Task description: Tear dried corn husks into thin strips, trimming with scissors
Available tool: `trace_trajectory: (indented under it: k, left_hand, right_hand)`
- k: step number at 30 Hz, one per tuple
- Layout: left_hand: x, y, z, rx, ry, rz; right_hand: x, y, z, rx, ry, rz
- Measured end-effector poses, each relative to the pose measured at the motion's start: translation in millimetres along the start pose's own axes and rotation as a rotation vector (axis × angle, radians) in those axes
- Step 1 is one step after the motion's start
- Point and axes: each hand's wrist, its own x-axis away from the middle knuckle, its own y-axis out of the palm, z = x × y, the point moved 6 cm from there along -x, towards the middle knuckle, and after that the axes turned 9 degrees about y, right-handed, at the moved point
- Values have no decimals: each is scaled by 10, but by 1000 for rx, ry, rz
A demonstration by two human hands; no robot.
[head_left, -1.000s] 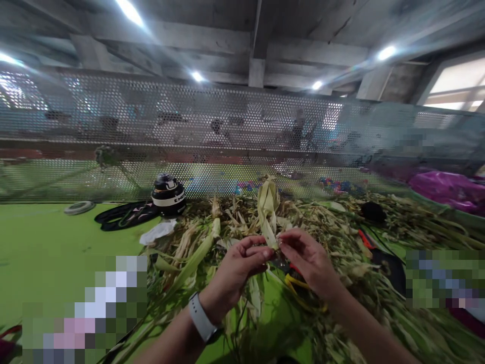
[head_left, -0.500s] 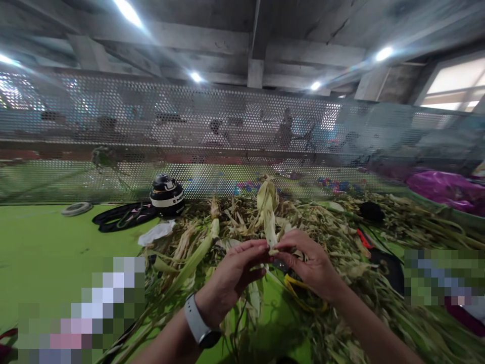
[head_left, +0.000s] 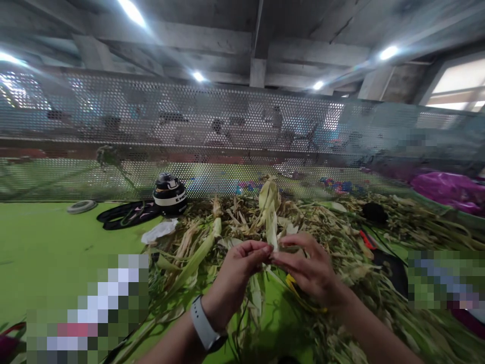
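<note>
A pale corn husk (head_left: 270, 199) stands upright in front of me, bulged at the top and narrowing to a strip that reaches down to my fingers. My left hand (head_left: 240, 265), with a white watch strap on its wrist, pinches the lower end of that strip between thumb and fingertips. Close beside it, my right hand (head_left: 312, 265) has its fingers stretched out and apart, the tips near the strip; whether they touch it I cannot tell. Around both hands lie loose dry husks and leaves (head_left: 341, 237).
A black helmet-like object (head_left: 170, 194) with a white band stands at the back left, near a flat black item (head_left: 129, 215), a grey ring (head_left: 81, 206) and white tissue (head_left: 159, 231). Behind runs a perforated metal screen (head_left: 227, 136). A purple bag (head_left: 447, 191) is at right.
The left fingers have closed into a pinch on the strip's end. My right hand, pinching the strip half a second ago, has spread its fingers. The husk stays upright in place.
</note>
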Motion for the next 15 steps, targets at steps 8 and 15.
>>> trace_trajectory:
  k: [8,15]
  left_hand:
    - [-41,-2,-55,46,34,-37]
    - [-40,35,-63,112,29,-54]
  right_hand:
    - [-32,-37,-128,110,-152,21]
    - [12,22,-18,33,-107,63]
